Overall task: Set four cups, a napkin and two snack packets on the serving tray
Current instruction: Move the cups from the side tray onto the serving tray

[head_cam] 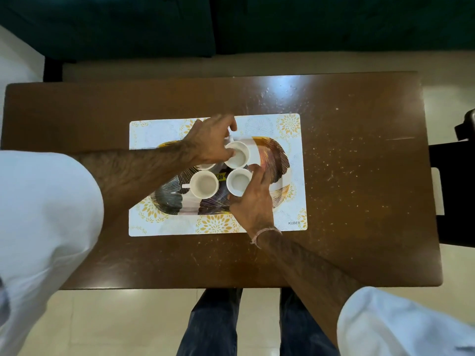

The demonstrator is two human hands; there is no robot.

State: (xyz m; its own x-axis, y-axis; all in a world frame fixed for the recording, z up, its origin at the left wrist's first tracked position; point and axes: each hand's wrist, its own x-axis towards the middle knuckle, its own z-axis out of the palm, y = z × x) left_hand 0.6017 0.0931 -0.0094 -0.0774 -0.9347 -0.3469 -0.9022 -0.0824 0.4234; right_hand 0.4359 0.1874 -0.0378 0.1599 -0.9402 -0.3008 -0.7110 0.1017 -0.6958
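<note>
The left hand covers most of a fourth cup on the serving tray, only a sliver of rim showing (its handle unseen). Between the cups, a yellow label is partly hidden, its print unreadable.

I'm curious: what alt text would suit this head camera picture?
Seen from above, a person's left hand and right hand each grip a white cup on a patterned serving tray, beside a third cup.
</note>
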